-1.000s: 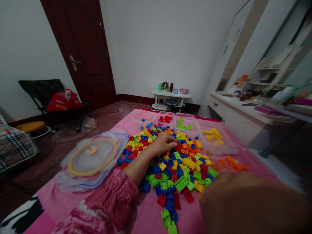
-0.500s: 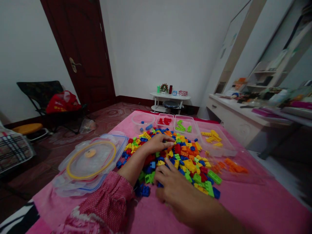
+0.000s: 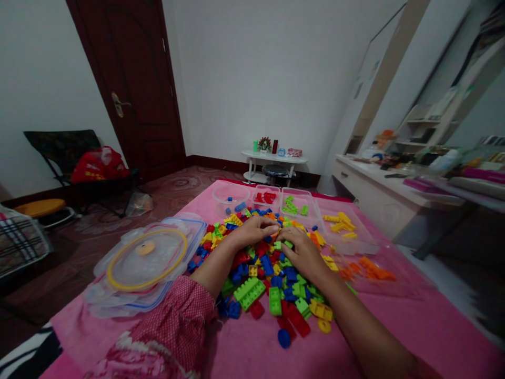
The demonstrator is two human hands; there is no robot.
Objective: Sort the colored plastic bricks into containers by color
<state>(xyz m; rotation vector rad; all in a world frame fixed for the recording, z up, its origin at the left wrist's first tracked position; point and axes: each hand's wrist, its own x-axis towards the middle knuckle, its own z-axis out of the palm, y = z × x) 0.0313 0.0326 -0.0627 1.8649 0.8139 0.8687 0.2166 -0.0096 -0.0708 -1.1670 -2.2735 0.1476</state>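
A heap of toy building bricks (image 3: 264, 268) in red, blue, green, yellow and orange covers the middle of the pink cloth. Over its far part my left hand (image 3: 254, 230) reaches in from the left, fingers stretched towards the right and resting on bricks. My right hand (image 3: 302, 251) lies on the heap just beside it, fingertips close to the left ones. Its thumb and fingers are apart, with small green bricks (image 3: 278, 245) near the thumb. Neither hand visibly holds a brick. At the near edge lie a large green brick (image 3: 249, 292) and a blue round piece (image 3: 283, 338).
Along the far side stand clear containers: a round tub (image 3: 215, 197) with blue bricks, boxes with red bricks (image 3: 265, 197), green bricks (image 3: 292, 205) and yellow bricks (image 3: 341, 222). Orange bricks (image 3: 374, 268) lie in another at right. Stacked clear lids (image 3: 145, 268) are at left.
My right hand has moved from the near side of the heap forward, beside my left hand. Bricks at the near edge are spread differently and now uncovered. My left hand has barely moved.
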